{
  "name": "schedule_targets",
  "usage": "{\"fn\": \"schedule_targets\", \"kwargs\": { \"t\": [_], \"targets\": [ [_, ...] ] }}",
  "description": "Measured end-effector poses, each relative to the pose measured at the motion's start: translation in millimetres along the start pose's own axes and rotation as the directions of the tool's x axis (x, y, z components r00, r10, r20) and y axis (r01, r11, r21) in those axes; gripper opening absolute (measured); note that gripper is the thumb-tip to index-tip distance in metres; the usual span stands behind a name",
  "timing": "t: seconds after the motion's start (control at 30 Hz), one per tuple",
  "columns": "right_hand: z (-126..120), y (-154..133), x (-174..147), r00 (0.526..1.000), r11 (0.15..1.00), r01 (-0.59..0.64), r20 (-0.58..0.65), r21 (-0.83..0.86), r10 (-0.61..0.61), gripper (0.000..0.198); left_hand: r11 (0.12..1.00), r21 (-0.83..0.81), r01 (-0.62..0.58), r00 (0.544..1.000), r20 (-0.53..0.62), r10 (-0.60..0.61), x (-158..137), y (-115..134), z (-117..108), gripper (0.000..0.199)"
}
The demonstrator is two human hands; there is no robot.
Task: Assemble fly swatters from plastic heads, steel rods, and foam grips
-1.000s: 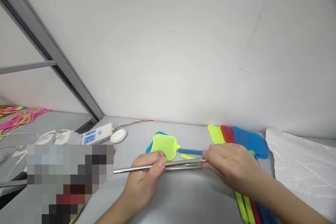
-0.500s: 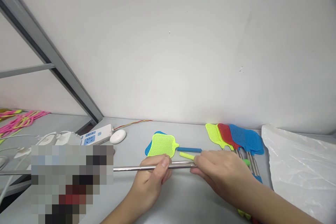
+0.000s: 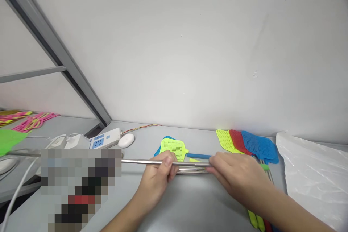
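Note:
A fly swatter with a long metal telescopic shaft [image 3: 185,164] stretches across my view. Its bright green head [image 3: 12,140] is at the left edge, and a green handle end [image 3: 264,167] shows past my right hand. My left hand [image 3: 157,174] is closed around the shaft, thumb on top. My right hand [image 3: 233,172] grips it farther right, fingers wrapped round. Just below run more thin metal rods [image 3: 191,172]; whether a hand holds them I cannot tell. Behind my left hand lie a yellow swatter head [image 3: 172,147], a blue one [image 3: 157,151] and a blue handle [image 3: 198,156].
Several yellow, red and blue fly swatters [image 3: 258,145] lie on the right, partly behind my right arm. Beside them is a white plastic sheet [image 3: 312,174]. At left are a power strip [image 3: 104,139], a white round object [image 3: 126,140], cables and pink-yellow cords [image 3: 38,120]. A blurred patch hides part.
The shaft has tilted, its left part higher, and the green head has come into view at the left edge. Both hands keep their grip; the view has shifted slightly.

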State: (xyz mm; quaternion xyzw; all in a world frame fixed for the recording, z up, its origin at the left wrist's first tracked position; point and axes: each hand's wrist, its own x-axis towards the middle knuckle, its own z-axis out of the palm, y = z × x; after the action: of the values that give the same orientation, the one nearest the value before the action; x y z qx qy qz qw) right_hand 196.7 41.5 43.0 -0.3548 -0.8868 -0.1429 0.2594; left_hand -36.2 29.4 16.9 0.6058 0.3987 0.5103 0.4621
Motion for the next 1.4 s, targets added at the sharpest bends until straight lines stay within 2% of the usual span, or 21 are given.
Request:
{"fn": "schedule_targets", "kwargs": {
  "t": [0.1,0.17,0.37,0.63,0.93,1.0,1.17,1.4],
  "targets": [
    [0.9,-7.0,-1.2,0.999,0.999,0.045,-0.019,-0.017,-0.045,0.031,0.993,0.102,0.051,0.989,0.131,-0.064,-3.5,5.9,5.0,0.045],
    [0.7,-8.8,-1.3,0.998,0.998,0.055,-0.009,0.002,-0.055,0.031,0.989,0.127,0.070,0.982,0.167,-0.091,-5.0,10.8,5.4,0.046],
    [-5.4,-0.6,-0.9,0.998,0.997,0.055,0.018,0.056,-0.056,0.030,0.985,0.159,0.062,0.993,0.094,-0.078,-3.9,16.6,-4.2,0.044],
    [-11.2,12.2,0.9,0.998,0.999,0.037,0.052,0.022,-0.038,0.031,0.996,0.045,0.075,0.996,-0.047,-0.073,1.8,9.4,-16.3,0.045],
    [-18.5,5.7,-0.9,0.994,0.997,-0.067,0.088,-0.026,0.069,0.034,0.996,-0.060,0.066,0.978,-0.193,-0.077,10.5,4.6,-12.8,0.043],
    [-18.6,-0.4,-1.9,0.997,0.997,-0.053,0.061,-0.051,0.056,0.032,0.993,-0.099,0.062,0.981,-0.180,-0.079,10.1,5.3,-6.8,0.040],
    [-13.9,-15.6,-1.0,0.999,0.997,-0.030,0.039,-0.074,0.033,0.032,0.991,-0.085,0.106,0.994,-0.001,-0.107,6.0,10.0,9.5,0.040],
    [-19.1,-17.6,3.5,0.986,0.999,-0.040,0.161,-0.022,0.043,0.027,1.000,-0.018,0.015,0.993,-0.116,-0.017,5.7,12.5,-0.6,0.044]
  ]
}}
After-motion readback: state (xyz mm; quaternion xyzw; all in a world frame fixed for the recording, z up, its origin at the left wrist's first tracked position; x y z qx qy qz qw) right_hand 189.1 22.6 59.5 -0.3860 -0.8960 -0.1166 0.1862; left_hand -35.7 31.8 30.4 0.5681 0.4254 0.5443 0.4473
